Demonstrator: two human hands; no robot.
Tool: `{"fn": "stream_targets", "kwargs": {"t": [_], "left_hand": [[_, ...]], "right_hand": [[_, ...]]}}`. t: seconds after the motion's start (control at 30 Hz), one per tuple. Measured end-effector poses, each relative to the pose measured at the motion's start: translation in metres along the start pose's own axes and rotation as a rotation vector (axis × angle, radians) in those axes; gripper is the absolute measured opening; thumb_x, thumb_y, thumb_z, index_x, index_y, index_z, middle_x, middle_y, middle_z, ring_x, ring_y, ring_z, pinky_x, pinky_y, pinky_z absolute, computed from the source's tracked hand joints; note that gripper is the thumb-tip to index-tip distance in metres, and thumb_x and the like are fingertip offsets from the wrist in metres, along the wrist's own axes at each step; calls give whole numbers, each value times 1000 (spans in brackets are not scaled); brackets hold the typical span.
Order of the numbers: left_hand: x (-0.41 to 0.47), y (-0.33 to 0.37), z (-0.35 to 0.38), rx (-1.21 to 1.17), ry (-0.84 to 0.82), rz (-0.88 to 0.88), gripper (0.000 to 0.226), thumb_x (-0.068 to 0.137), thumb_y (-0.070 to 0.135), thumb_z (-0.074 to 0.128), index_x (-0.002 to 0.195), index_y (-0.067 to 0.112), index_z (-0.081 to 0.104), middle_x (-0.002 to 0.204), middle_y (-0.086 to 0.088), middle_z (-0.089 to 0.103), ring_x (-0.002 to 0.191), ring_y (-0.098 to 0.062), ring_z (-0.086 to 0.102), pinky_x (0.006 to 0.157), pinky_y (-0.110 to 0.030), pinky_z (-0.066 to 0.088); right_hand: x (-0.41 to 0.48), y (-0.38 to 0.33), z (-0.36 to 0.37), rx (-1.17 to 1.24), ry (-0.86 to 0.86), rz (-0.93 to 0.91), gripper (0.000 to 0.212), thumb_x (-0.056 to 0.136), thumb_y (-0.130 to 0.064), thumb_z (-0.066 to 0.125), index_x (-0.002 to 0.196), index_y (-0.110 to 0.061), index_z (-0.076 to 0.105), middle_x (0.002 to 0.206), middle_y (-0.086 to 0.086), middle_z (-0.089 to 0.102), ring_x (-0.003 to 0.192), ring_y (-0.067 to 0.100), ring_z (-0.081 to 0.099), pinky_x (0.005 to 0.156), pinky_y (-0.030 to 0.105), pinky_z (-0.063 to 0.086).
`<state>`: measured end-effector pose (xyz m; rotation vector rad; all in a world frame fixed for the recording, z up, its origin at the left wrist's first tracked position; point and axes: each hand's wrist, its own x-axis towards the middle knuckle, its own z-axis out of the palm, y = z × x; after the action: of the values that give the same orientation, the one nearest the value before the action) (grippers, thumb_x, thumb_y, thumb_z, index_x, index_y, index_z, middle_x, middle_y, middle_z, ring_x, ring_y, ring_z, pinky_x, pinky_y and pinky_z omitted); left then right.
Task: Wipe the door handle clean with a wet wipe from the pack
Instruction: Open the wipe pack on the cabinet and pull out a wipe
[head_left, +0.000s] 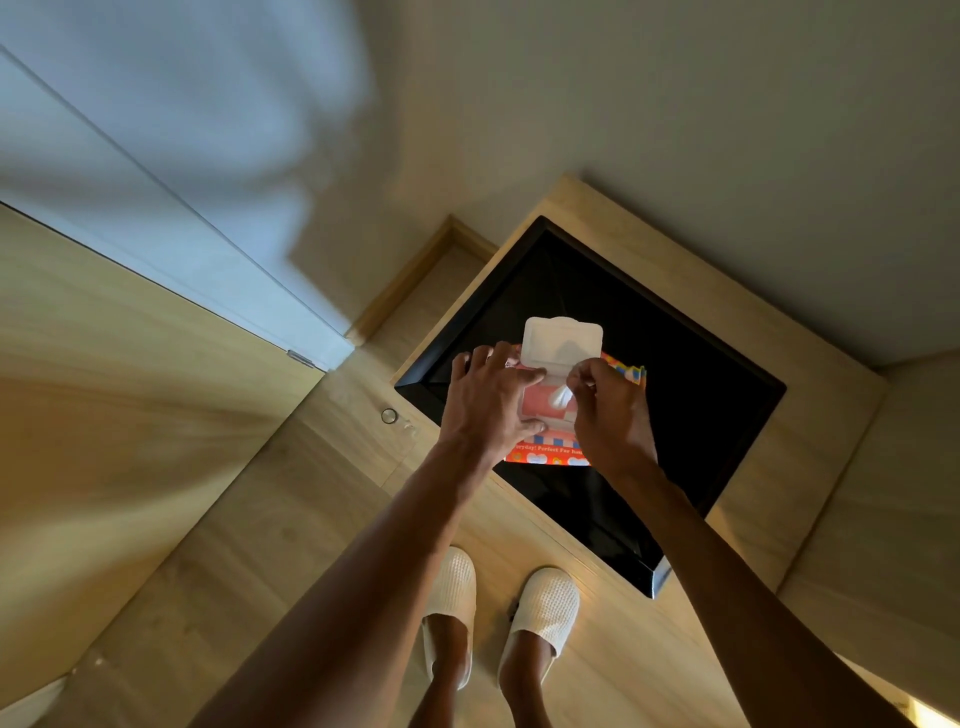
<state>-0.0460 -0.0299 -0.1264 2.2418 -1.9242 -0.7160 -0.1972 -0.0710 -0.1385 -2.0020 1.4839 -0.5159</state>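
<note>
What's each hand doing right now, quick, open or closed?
Left hand: open, fingers spread, pressing down on the wipe pack.
Right hand: closed grip, pinching a wet wipe at the pack's opening.

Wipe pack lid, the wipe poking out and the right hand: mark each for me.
lid (561, 340), head view, middle of the open white flap.
wipe (562, 399), head view, white tuft in the opening.
right hand (610, 415), head view, back of the hand.
</note>
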Motion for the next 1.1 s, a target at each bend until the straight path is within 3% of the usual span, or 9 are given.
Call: {"fn": "stream_targets", "kwargs": {"t": [0.13, 0.23, 0.33, 0.43, 0.67, 0.8, 0.9, 1.03, 1.1], "left_hand": [[3, 1, -1, 19, -10, 1, 70, 69, 56, 76, 131, 30, 57, 140, -4, 48, 131, -24, 41, 114, -46, 27], [5, 1, -2, 37, -5, -9, 68, 68, 59, 75, 128, 32, 58, 138, -4, 51, 128, -24, 45, 113, -46, 29], [6, 0, 0, 50, -1, -4, 65, 69, 60, 74, 126, 33, 58, 137, -4, 52, 126, -24, 46, 113, -46, 30], [6, 1, 1, 58, 6, 5, 66, 69, 60, 73, 127, 33, 58, 137, -3, 52, 127, -24, 46, 113, -47, 30], [2, 2, 4, 40, 3, 7, 67, 70, 56, 75, 130, 31, 56, 140, -2, 49, 130, -23, 42, 112, -45, 28], [1, 1, 5, 41, 29, 19, 67, 69, 53, 77, 129, 31, 57, 139, -2, 50, 129, -23, 43, 112, -45, 30], [1, 2, 4, 42, 8, 22, 69, 71, 53, 76, 132, 30, 55, 142, -3, 47, 131, -24, 40, 113, -46, 28], [-1, -2, 6, -14, 11, 43, 70, 70, 51, 78, 133, 29, 55, 142, -3, 46, 132, -25, 38, 114, -46, 27], [-2, -5, 7, -52, 24, 42, 70, 69, 49, 79, 132, 28, 56, 140, -3, 48, 131, -24, 39, 113, -45, 28]], "right_hand": [[-15, 2, -4, -56, 7, -128, 9, 97, -15, 53, 92, -9, 58, 94, 10, 65, 87, 22, 66, 65, 35, 60], [-29, 1, -8, -101, 17, -207, 31, 97, -32, 40, 95, -7, 59, 95, 11, 66, 86, 22, 67, 65, 32, 60], [-38, 2, -12, -68, 39, -214, 37, 98, -37, 37, 94, -7, 57, 93, 10, 63, 83, 20, 64, 61, 28, 57], [-44, 5, -19, -11, 63, -192, 34, 101, -37, 37, 95, -8, 55, 96, 9, 62, 84, 16, 62, 64, 26, 56], [-49, 1, -26, 119, 153, -23, 21, 100, -30, 46, 108, -12, 53, 108, 6, 64, 96, 15, 67, 72, 36, 61], [-57, -2, -27, 126, 184, -22, 34, 99, -34, 41, 109, -5, 56, 104, 7, 65, 94, 13, 67, 69, 27, 58], [-58, 9, -27, 137, 204, 80, 24, 99, -26, 46, 107, -5, 55, 100, 5, 65, 90, 8, 65, 67, 13, 52], [-46, 20, -30, 136, 175, 171, 13, 96, -18, 57, 106, -10, 55, 105, 5, 68, 94, 13, 67, 67, 25, 58], [-39, 19, -30, 130, 162, 185, 12, 96, -18, 55, 105, -10, 56, 105, 5, 69, 94, 11, 67, 66, 23, 57]]}}
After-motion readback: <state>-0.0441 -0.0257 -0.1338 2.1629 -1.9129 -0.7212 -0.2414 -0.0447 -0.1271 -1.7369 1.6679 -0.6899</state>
